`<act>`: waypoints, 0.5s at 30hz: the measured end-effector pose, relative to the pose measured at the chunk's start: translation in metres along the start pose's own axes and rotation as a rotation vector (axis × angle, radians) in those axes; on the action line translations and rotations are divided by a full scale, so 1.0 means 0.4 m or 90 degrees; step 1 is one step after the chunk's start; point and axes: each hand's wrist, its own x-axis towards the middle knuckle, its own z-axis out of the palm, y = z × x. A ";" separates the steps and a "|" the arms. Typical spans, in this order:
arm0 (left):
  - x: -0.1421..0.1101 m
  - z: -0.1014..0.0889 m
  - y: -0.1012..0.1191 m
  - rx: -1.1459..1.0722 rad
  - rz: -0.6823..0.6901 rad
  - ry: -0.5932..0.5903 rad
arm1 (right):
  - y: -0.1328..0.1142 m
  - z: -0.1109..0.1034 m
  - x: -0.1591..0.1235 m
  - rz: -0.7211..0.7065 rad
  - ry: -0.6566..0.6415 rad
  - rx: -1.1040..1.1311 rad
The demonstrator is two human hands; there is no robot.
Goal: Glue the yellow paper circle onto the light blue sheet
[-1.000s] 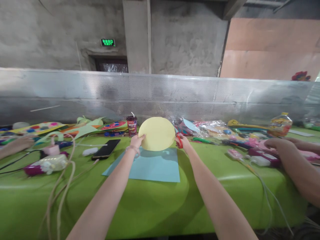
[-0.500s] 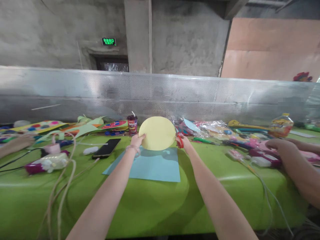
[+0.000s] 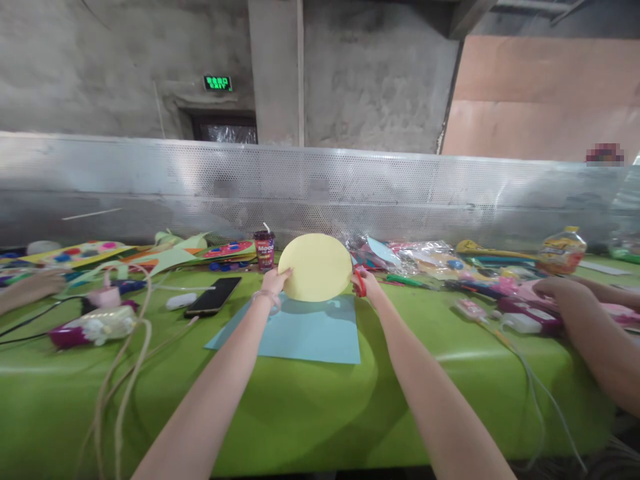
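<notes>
A round sheet of pale yellow paper [image 3: 316, 267] is held up in front of me. My left hand [image 3: 275, 281] pinches its left edge, thumb on the near face. Red-handled scissors [image 3: 359, 283] sit in my right hand [image 3: 369, 283], close against the disc's right edge; their blades are hard to make out behind the paper. I cannot tell whether the right fingers also touch the paper. Below the disc, a light blue sheet [image 3: 310, 333] lies flat on the green tabletop [image 3: 425, 400], partly covered by my left forearm.
A black phone [image 3: 214, 297] and a lidded cup with a straw [image 3: 265, 251] stand left of the disc. Cables [image 3: 120, 360] run over the table's left part. Craft packets [image 3: 425, 257] line the back. Another person's hand [image 3: 553, 288] is at right, beside a juice bottle [image 3: 561, 252].
The yellow disc has shifted very slightly to the right. Both my hands keep their hold, and the other things lie where they were.
</notes>
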 end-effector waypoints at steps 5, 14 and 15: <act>0.000 0.001 0.000 -0.006 0.011 0.001 | 0.001 -0.002 -0.001 -0.013 -0.003 -0.005; -0.008 0.001 0.006 0.012 0.001 -0.017 | -0.004 -0.003 -0.010 -0.020 0.000 -0.025; -0.010 0.001 0.007 0.015 0.000 -0.019 | -0.006 -0.003 -0.014 -0.022 0.001 -0.028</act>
